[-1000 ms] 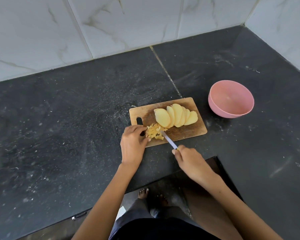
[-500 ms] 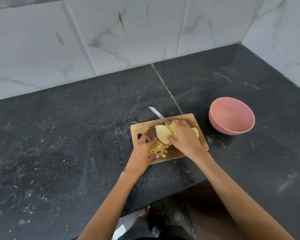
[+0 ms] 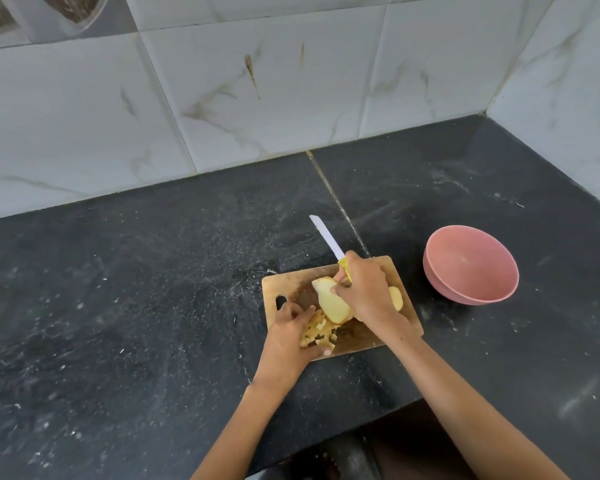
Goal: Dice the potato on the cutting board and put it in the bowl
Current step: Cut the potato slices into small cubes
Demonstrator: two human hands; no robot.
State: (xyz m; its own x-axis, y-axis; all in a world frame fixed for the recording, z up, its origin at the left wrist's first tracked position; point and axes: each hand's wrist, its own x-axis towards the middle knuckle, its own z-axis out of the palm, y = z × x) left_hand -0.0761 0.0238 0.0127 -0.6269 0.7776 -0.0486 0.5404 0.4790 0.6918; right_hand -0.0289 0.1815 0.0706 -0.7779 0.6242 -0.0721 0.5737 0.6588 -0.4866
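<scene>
I see a wooden cutting board lying on a dark stone counter. It has a small dark hole at its left end.

My right hand is over the middle of the board. It holds a knife with a yellow handle and a white blade. The fingers are curled round the handle, and the blade sticks up and away from me, past the far edge of the board, toward the wall. The same hand's fingertips touch a big potato slice. The slice is lifted at one end and leans against the hand. More potato slices peek out on the right side of that hand, lying on the board.

My left hand is at the near left corner of the board. Its fingers are bent round a little pile of diced potato, cupping it from the left and from the near side. The pile sits on the board, touching the low end of the big slice.

A pink bowl stands on the counter just to the right of the board, not touching it. I see no potato in it.

Behind the counter is a wall of white marble tiles with grey and brown streaks.
</scene>
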